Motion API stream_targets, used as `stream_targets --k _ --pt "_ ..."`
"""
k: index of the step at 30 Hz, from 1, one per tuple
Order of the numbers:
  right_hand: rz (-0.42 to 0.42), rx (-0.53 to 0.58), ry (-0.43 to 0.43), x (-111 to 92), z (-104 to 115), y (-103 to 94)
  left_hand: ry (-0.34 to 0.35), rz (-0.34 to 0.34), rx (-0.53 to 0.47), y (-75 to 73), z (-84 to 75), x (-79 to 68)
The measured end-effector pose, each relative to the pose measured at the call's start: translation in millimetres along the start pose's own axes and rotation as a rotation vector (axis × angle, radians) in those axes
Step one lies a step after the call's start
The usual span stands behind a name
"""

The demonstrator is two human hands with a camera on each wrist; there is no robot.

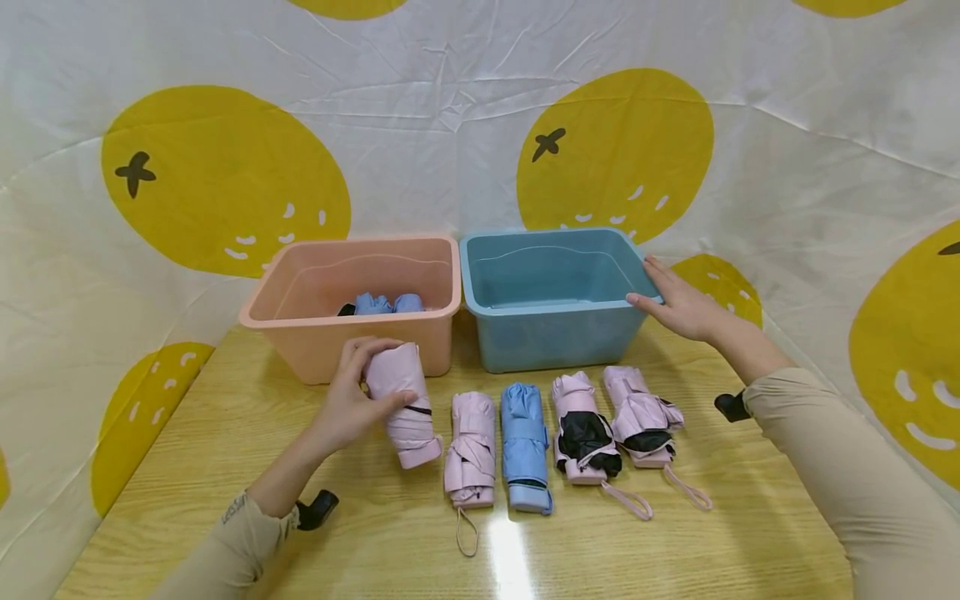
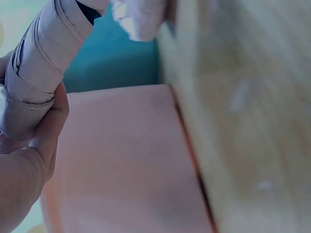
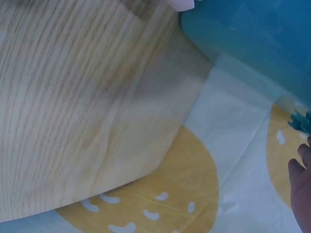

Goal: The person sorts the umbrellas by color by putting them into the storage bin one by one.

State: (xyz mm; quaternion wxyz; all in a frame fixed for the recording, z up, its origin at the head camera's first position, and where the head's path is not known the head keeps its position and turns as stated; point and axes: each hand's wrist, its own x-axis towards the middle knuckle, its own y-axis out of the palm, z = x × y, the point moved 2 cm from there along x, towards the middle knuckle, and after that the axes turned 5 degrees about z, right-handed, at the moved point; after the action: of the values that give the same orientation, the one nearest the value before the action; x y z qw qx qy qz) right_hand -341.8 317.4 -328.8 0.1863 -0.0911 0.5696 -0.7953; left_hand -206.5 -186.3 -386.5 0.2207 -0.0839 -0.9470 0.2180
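My left hand [image 1: 351,402] grips a folded pink umbrella [image 1: 395,377] in front of the peach bin [image 1: 363,318]. Its thumb lies across the near side of the umbrella, and in the left wrist view the wrapped pink cloth [image 2: 51,46] shows above the fingers. At the right corner of the blue bin [image 1: 558,337], my right hand [image 1: 678,307] rests on the rim with fingers extended. Blue folded umbrellas [image 1: 372,305] lie inside the peach bin, partly hidden by its front wall.
On the wooden table [image 1: 600,554] stand in a row a pink umbrella [image 1: 472,446], a blue umbrella [image 1: 525,446] and two more pink ones with black patches, the rightmost pink umbrella [image 1: 641,417] lying below the blue bin. A white cloth with yellow fruit prints [image 1: 225,179] hangs behind.
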Motion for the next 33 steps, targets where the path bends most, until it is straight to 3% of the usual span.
stream_targets --k 8,21,28,33 --pt "0.0 0.006 0.004 0.3 -1.6 -0.2 0.063 -0.038 -0.061 -1.5 -22.5 30.0" --pt "-0.011 0.023 -0.007 -1.0 -6.4 8.2 0.196 -0.112 -0.137 4.3 -60.1 97.8" --pt "-0.026 0.038 -0.012 -11.0 -7.5 14.2 0.185 -0.104 -0.271 17.2 -77.0 144.9" --pt "-0.026 0.044 -0.026 -13.9 -6.3 16.0 0.131 -0.123 -0.244 29.6 -78.8 179.1"
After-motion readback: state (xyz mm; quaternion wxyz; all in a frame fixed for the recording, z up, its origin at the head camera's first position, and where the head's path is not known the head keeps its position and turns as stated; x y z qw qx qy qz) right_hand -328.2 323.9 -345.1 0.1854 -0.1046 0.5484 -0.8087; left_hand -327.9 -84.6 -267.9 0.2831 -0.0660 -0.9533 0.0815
